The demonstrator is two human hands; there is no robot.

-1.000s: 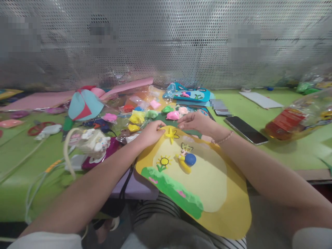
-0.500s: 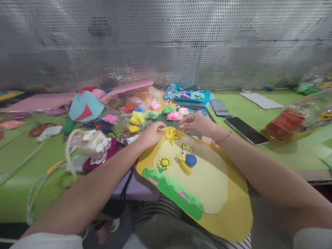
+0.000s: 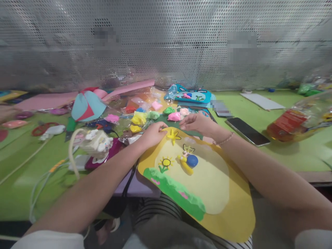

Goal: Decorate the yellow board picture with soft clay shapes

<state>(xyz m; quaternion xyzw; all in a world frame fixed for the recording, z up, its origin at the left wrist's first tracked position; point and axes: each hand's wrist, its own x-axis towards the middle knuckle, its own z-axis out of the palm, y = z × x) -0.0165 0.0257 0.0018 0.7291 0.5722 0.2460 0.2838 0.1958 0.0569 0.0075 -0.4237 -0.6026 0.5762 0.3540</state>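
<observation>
At the yellow card (image 3: 218,180), left hand (image 3: 155,134) clamped on its edge, partly hidden, right hand (image 3: 195,123) — grip unclear

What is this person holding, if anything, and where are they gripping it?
The left hand holds the yellow sheet by its far edge, beside the yellow flower. Whether the right hand holds anything cannot be told.

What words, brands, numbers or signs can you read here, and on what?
None can be read with certainty.
Red bottle label: pale lettering, too blurred to read.
Black phone: dark screen, no readable text.
Yellow sheet: no lettering visible, only shapes.
</observation>
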